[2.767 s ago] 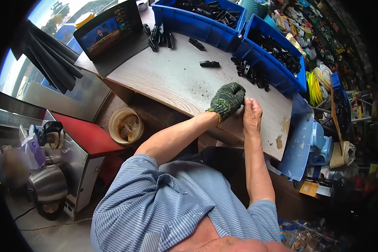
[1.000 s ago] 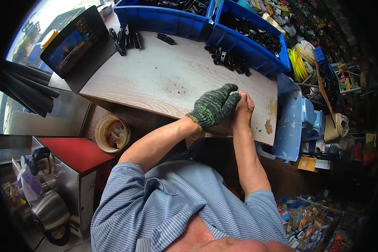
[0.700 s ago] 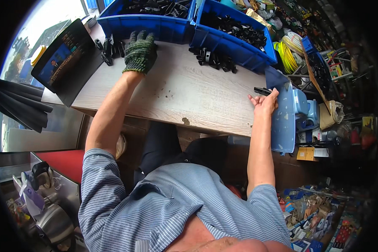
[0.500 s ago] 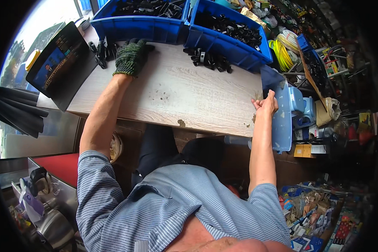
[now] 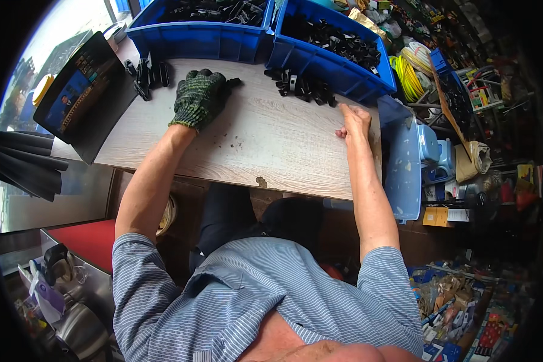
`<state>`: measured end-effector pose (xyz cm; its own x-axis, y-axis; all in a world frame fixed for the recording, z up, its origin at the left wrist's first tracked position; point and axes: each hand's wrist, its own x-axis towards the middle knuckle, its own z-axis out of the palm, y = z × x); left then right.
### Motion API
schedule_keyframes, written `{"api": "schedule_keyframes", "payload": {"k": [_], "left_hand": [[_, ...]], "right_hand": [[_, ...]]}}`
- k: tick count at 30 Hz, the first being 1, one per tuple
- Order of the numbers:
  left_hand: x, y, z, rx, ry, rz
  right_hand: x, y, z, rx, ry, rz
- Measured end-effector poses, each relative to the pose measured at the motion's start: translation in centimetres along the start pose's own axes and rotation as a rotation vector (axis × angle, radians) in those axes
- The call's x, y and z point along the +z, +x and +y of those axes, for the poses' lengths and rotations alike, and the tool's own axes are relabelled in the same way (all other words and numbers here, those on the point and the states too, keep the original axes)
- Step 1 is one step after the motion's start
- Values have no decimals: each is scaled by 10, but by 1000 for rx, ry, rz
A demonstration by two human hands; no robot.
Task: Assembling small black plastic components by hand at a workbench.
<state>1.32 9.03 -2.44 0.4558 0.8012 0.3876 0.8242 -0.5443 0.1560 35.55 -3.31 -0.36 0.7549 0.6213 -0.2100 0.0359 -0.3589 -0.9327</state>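
My left hand (image 5: 197,101), in a dark green knitted glove, is closed over the table (image 5: 271,158). A small black plastic part (image 5: 232,82) juts out at its right side, mostly hidden by the glove. My bare right hand (image 5: 357,120) is held over the table's right side, thumb and forefinger apart, with nothing visible between them. Its forefinger points at a pile of black plastic parts (image 5: 301,86) just beyond it. To the left of the glove lies a smaller group of similar black parts (image 5: 143,77).
Two blue bins (image 5: 196,41) full of black parts line the table's far edge. A tablet (image 5: 81,90) leans at the left. Beside the table's right edge is a light blue plastic tub (image 5: 406,175). Coiled yellow hose (image 5: 406,78) and crowded goods lie farther right.
My left hand has slid right and a little nearer, with the black part. My right hand has moved left and away from me, from above the tub to the right-hand pile.
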Motion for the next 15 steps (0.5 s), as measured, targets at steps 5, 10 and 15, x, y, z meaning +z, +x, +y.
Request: {"api": "schedule_keyframes", "payload": {"k": [5, 10, 15], "left_hand": [[-12, -12, 31, 141, -65, 32], [-17, -17, 38, 119, -148, 59], [-19, -19, 41, 110, -358, 347]], "right_hand": [[12, 11, -6, -72, -228, 39], [23, -3, -18, -282, -504, 41], [6, 4, 1, -200, -287, 2]]}}
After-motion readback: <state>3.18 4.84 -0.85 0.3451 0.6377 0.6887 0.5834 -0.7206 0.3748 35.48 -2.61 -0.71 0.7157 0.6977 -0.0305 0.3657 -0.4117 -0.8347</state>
